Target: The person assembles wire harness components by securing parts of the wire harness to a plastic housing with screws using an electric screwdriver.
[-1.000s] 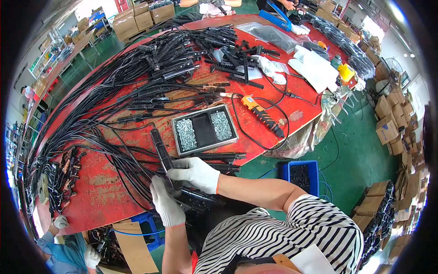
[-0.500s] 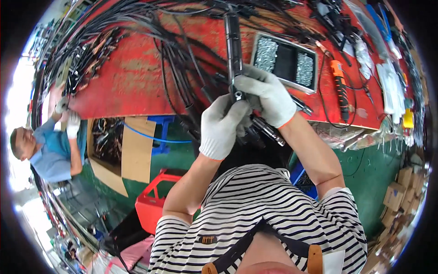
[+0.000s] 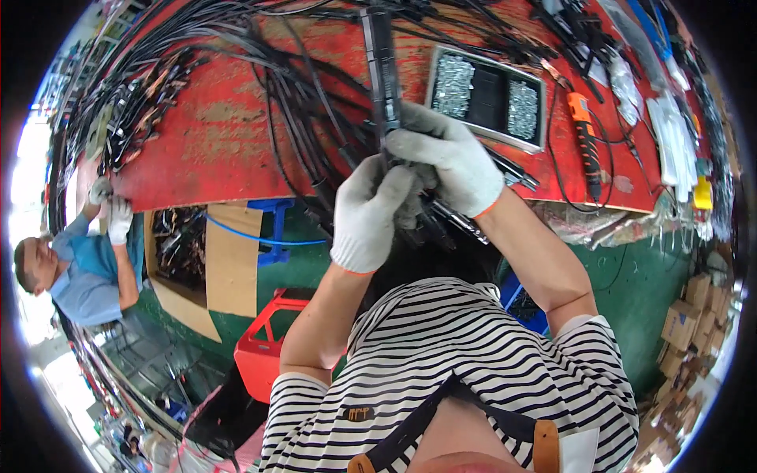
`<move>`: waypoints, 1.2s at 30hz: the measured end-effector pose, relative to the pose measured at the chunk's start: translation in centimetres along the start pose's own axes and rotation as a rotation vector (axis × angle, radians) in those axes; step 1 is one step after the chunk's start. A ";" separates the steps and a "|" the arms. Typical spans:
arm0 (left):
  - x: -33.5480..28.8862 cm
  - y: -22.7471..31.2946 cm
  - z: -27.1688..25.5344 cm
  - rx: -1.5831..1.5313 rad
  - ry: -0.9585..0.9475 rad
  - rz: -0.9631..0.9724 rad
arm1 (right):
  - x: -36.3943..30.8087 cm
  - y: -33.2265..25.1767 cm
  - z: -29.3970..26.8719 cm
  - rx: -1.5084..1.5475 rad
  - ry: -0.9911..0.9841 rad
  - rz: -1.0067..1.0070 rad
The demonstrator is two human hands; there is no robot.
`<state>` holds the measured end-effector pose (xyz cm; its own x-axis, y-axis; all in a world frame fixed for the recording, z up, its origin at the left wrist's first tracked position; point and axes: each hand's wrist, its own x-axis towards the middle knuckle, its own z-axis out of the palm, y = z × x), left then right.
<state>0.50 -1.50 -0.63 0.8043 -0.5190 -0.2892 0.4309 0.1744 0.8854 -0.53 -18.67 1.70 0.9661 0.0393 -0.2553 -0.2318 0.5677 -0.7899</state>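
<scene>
A long black segmented tube-like part (image 3: 381,71) stands out from my gloved hands toward the far side of the red workbench (image 3: 236,130). My left hand (image 3: 365,217) is closed round its near end, thumb pointing up toward the other hand. My right hand (image 3: 461,165) grips the same part from the right, with fingers curled over it just above the left thumb. The gloves hide the end between them. Below my hands, more black rod-like pieces (image 3: 457,221) jut out at the bench edge, one with a shiny tip.
Black cables (image 3: 300,126) spread over the bench to the left. A metal tray (image 3: 505,142) of screws and an orange-black electric screwdriver (image 3: 585,146) lie to the right. A co-worker (image 3: 87,272) with gloved hands works at the far left, near an open cardboard box (image 3: 233,260) and red stool (image 3: 264,355).
Both my hands and the black part have shifted slightly left. The small round fitting that showed between my thumbs is now covered by the gloves.
</scene>
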 end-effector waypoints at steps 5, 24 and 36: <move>-0.7 0.5 0.4 0.058 0.081 0.010 | 0.1 0.8 0.5 -0.030 0.025 0.000; -0.8 1.0 -0.1 -0.010 0.099 -0.104 | 5.1 -3.8 -11.6 -1.841 0.425 -0.267; 0.1 0.5 -0.2 -0.052 0.057 -0.133 | 6.7 -2.1 -13.7 -1.705 0.490 -0.346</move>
<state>0.93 -1.28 -0.31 0.7598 -0.4925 -0.4245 0.5549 0.1510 0.8181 4.90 -30.89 -5.96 0.9465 -0.2842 0.1529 -0.2037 -0.8936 -0.4000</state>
